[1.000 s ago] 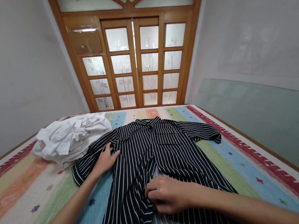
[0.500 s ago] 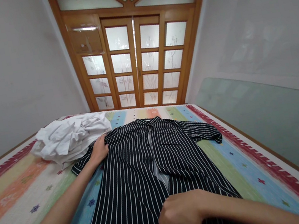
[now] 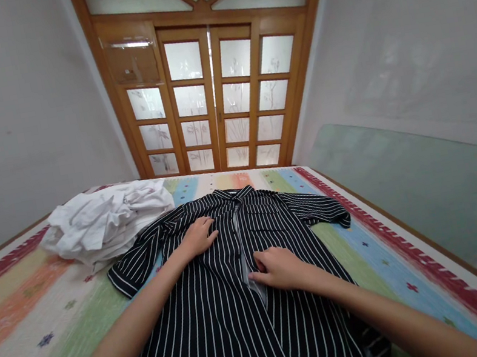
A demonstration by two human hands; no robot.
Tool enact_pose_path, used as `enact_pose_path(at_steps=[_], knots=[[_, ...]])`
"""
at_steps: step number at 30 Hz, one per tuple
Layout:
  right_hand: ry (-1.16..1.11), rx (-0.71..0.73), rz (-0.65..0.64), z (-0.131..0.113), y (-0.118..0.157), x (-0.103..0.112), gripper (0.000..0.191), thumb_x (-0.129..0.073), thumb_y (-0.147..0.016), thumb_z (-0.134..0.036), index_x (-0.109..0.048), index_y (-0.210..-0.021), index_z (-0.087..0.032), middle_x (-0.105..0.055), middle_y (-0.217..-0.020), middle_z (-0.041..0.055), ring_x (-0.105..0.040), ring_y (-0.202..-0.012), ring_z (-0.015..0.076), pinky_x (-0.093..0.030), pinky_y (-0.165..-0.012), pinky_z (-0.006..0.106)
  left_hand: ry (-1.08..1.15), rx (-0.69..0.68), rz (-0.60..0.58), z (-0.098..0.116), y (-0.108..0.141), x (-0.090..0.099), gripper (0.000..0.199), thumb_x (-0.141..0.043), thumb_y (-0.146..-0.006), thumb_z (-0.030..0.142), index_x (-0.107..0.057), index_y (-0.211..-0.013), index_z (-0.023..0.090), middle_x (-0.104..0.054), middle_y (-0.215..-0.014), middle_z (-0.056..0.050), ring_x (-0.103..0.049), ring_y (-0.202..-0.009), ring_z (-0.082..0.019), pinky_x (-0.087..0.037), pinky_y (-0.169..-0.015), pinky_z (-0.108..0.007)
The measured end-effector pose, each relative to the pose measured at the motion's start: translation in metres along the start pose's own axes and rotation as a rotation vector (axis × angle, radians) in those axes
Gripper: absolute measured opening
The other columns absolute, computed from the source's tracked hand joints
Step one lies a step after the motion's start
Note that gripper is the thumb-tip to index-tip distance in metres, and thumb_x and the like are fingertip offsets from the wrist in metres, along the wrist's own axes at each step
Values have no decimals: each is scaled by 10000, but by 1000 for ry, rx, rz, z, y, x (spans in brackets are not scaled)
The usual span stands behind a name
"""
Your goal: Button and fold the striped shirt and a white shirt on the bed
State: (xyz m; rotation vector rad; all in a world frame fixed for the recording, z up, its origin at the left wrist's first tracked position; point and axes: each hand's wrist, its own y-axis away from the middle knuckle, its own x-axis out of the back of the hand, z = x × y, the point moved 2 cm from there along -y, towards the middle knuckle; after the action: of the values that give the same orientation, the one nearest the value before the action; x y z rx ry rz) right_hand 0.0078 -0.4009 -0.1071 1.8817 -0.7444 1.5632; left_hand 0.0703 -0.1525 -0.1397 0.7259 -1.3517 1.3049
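Note:
A black shirt with white stripes (image 3: 206,307) lies face up on the patterned bedspread, its collar pointing away from me. Its front edges part around the middle, and light fabric shows between them. My left hand (image 3: 198,237) rests on the left chest of the shirt with its fingers stretched out. Beside the front opening, my right hand (image 3: 279,268) is over the shirt, fingers loosely bent and thumb apart; nothing shows in its grasp. The left sleeve (image 3: 135,261) is spread out to the side, near a heap of white clothes (image 3: 110,219).
The colourful striped bedspread (image 3: 24,351) has a red border along both sides. A pale green panel (image 3: 424,182) stands along the right side. Past the far edge is a wooden door (image 3: 215,96) with frosted panes. A grey-white wall (image 3: 13,107) rises on the left.
My left hand has moved right from the left sleeve onto the chest. My right hand has let go of the lower hem and moved up to the front opening. The left sleeve lies more spread out.

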Motion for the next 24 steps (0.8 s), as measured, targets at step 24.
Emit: enact_pose_path(at_steps=[24], knots=[[-201,284,-44,-7,-8,22,162,-483,-895,-218,-598,-797,-161,-610,-734,11,-490,-649,129,-295,-623,243,-15,225,-266,6,-103,-56,559,-182,-981,457,-420,-1433,229,-348,-1539,-81,-253,-1422,-362,-189,-1103,-649]])
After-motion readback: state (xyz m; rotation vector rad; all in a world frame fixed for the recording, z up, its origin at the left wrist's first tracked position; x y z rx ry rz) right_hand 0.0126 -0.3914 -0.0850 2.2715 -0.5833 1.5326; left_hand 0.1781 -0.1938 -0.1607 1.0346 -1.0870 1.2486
